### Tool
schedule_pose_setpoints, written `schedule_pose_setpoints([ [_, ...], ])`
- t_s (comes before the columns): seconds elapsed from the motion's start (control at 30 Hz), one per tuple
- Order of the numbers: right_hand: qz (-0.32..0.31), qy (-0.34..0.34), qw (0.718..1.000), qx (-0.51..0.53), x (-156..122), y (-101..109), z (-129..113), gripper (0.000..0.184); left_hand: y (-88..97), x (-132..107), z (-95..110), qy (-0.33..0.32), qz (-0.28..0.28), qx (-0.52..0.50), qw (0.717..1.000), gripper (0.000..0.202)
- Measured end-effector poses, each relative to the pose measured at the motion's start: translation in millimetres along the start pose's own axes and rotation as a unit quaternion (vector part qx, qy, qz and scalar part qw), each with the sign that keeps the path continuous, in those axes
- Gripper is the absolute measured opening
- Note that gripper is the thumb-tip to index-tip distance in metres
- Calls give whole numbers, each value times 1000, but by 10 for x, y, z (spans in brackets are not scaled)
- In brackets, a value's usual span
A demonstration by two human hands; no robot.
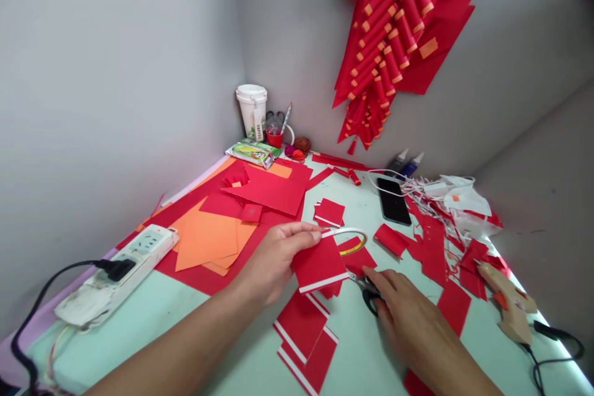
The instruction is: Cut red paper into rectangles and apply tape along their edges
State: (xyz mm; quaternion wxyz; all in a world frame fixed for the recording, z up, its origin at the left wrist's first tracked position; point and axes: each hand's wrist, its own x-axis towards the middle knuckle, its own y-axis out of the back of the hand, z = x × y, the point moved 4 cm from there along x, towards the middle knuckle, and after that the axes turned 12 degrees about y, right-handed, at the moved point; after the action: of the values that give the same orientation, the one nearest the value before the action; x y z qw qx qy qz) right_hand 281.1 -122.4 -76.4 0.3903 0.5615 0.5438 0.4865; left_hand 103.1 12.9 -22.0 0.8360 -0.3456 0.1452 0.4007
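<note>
My left hand pinches the upper left corner of a red paper square that has a white strip along its lower edge. In my right hand is a pair of scissors with black handles, its tip at the square's lower right corner. Behind the square shows a roll of double-sided tape, white with a yellow inner ring, partly hidden. More red squares with white strips overlap on the table below my hands. A small stack of red squares lies beyond the tape.
At left are a power strip with a black plug and orange sheets. A glue gun lies right, with a phone and paper scraps. A cup stands in the corner; paper firecrackers hang on the wall.
</note>
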Motion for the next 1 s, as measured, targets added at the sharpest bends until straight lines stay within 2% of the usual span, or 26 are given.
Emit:
schedule_pose_setpoints([
  [0.1, 2, -1, 999, 40, 2, 15, 35, 50, 15, -9, 5, -5, -3, 2, 1000, 18],
  [0.17, 27, -23, 995, 92, -8, 57, 47, 47, 27, -22, 24, -13, 4, -1, 1000, 19],
  [0.27, 55, -81, 967, 237, -31, 126, 24, 44, 49, -48, 77, -37, 31, -10, 999, 19],
  [0.33, 42, -127, 923, 360, -44, 143, -19, 44, 61, -64, 110, -54, 49, -14, 997, 19],
  [0.4, 30, -162, 866, 472, -49, 157, -73, 45, 66, -71, 126, -62, 58, -16, 996, 20],
  [0.5, 20, -181, 790, 586, -40, 192, -147, 47, 59, -69, 115, -61, 58, -7, 996, 19],
  [0.57, -14, -179, 759, 626, -31, 200, -201, 47, 45, -65, 92, -55, 53, 2, 997, 19],
  [0.7, -73, -137, 733, 662, -12, 185, -327, 50, 15, -66, 48, -50, 54, 23, 997, 21],
  [0.87, -53, -137, 689, 709, 11, 102, -429, 49, -27, -65, 11, -61, 49, 26, 997, 17],
  [1.0, -34, -132, 678, 722, 19, 62, -426, 45, -27, -60, 6, -73, 52, 35, 995, 14],
])
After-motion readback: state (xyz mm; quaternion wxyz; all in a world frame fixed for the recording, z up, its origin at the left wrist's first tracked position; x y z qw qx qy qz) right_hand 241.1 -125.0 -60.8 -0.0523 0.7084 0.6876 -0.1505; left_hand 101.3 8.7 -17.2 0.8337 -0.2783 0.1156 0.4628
